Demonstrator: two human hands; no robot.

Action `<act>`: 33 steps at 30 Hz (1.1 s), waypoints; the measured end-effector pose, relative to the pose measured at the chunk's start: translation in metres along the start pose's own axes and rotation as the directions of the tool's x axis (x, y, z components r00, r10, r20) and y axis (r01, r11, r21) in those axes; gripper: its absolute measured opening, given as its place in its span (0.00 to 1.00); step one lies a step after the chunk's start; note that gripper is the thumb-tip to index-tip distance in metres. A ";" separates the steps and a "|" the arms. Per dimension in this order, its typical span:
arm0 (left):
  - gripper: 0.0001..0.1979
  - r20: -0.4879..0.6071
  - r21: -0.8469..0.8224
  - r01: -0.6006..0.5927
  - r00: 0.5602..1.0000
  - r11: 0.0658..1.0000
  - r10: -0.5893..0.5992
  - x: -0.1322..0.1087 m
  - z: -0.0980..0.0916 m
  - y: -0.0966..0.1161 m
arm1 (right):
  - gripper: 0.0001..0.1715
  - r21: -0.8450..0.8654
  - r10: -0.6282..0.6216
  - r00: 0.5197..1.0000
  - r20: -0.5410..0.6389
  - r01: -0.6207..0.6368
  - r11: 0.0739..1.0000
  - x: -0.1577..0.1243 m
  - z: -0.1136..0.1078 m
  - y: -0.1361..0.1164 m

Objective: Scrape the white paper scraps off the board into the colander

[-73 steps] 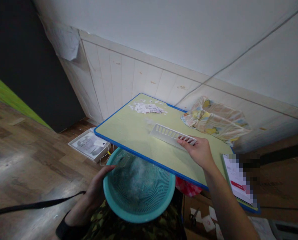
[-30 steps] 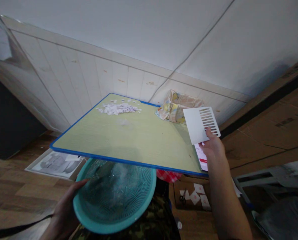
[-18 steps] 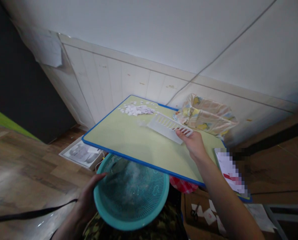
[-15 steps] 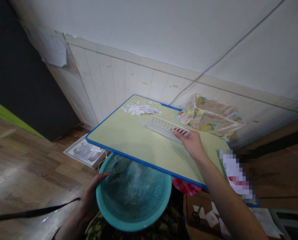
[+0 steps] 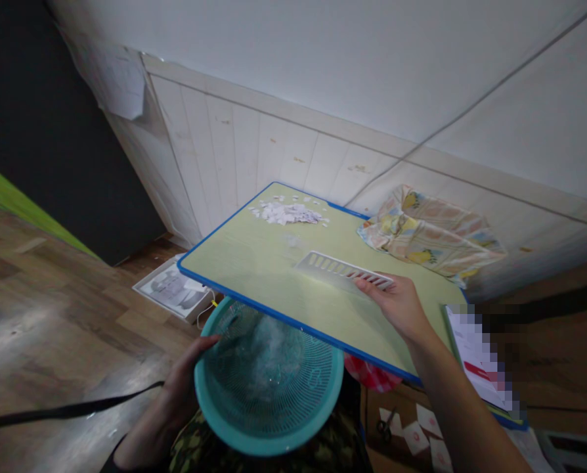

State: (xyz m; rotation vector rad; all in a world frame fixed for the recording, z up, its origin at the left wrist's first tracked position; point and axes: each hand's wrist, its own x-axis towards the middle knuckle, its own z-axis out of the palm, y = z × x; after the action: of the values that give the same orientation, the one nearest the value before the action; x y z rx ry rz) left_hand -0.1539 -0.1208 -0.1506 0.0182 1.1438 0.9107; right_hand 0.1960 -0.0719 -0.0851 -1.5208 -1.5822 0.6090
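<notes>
My right hand [image 5: 396, 303] grips the right end of a white slotted plastic panel [image 5: 337, 269], which lies low across the pale green table [image 5: 254, 263] with a blue edge. My left hand [image 5: 182, 381] holds the rim of a teal mesh basket [image 5: 271, 387] just under the table's near edge; whitish scraps lie inside it. A heap of small white paper bits [image 5: 288, 212] sits at the table's far end, beyond the panel.
A patterned cloth bundle [image 5: 431, 240] rests at the table's far right by the white panelled wall. A printed sheet [image 5: 475, 358] lies to the right. On the floor are a flat white box [image 5: 173, 289], scissors [image 5: 385, 428] and cut cards. A black strap [image 5: 67, 410] crosses lower left.
My right hand, which held the white panel raised at the right a second ago, has brought it down onto the table and drawn it closer to the near edge. The basket stays under the edge.
</notes>
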 end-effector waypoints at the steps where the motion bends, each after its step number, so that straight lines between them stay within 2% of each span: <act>1: 0.15 0.002 0.002 -0.004 1.000 1.000 0.004 0.001 -0.001 0.000 | 0.18 -0.003 0.001 1.000 0.004 -0.001 1.000 -0.001 0.000 0.000; 6: 0.10 0.038 0.017 -0.051 0.998 0.999 0.050 0.003 -0.005 -0.002 | 0.18 -0.017 -0.013 1.000 -0.024 0.013 1.000 -0.002 0.001 -0.002; 9: 0.10 0.030 0.024 -0.077 0.997 0.997 0.076 0.003 -0.004 -0.002 | 0.17 -0.010 -0.018 1.000 0.004 0.018 1.000 -0.002 0.003 -0.004; 12: 0.11 0.037 0.022 -0.053 0.998 0.998 0.052 0.003 -0.004 -0.002 | 0.17 0.000 -0.021 1.000 0.017 0.021 1.000 -0.004 0.002 -0.005; 16: 0.11 0.054 0.030 -0.043 0.998 0.999 0.042 0.005 -0.006 -0.003 | 0.18 -0.023 -0.028 0.998 -0.052 0.026 0.999 -0.008 0.000 -0.005; 21: 0.10 0.070 0.021 -0.036 0.997 0.999 0.035 0.005 -0.007 -0.002 | 0.16 -0.033 -0.020 1.000 0.017 0.021 0.999 -0.018 -0.004 -0.006; 26: 0.11 0.070 0.022 -0.016 0.997 1.000 0.014 0.001 -0.003 -0.001 | 0.13 -0.062 -0.060 0.997 -0.038 0.058 0.996 -0.024 -0.008 -0.007; 30: 0.13 0.039 0.029 -0.018 0.999 0.999 0.017 -0.002 0.002 -0.001 | 0.12 -0.089 -0.092 0.994 0.067 0.098 0.991 -0.026 -0.012 -0.012; 33: 0.13 0.032 0.039 -0.025 0.999 0.999 0.024 -0.001 0.003 -0.001 | 0.11 -0.151 -0.088 0.992 0.092 0.101 0.983 -0.029 -0.023 -0.017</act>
State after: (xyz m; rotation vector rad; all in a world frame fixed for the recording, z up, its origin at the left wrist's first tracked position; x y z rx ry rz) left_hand -0.1512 -0.1209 -0.1484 0.0781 1.1339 0.9066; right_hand 0.2033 -0.1069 -0.0657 -1.5395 -1.7921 0.5125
